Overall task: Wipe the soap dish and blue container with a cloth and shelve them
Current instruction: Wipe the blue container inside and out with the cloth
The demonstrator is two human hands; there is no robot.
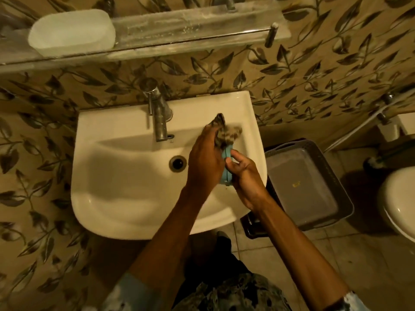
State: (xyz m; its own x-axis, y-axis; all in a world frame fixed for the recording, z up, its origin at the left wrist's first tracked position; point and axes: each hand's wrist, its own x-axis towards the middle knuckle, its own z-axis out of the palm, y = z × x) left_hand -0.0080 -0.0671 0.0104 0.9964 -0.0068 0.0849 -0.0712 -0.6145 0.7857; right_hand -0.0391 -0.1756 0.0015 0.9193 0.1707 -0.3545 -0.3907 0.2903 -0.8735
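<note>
Over the right side of the white sink (116, 194), my right hand (246, 178) grips a small blue container (227, 153), most of it hidden between my hands. My left hand (205, 160) holds a crumpled patterned cloth (226, 132) pressed against the container's upper part. A white soap dish (71, 32) rests on the left end of the glass shelf (179, 25) above the sink.
A metal tap (160, 117) stands at the back of the sink, with the drain (177, 163) below it. A grey plastic basket (307, 185) sits on the floor to the right of the sink. A toilet rim (397, 198) shows at the far right.
</note>
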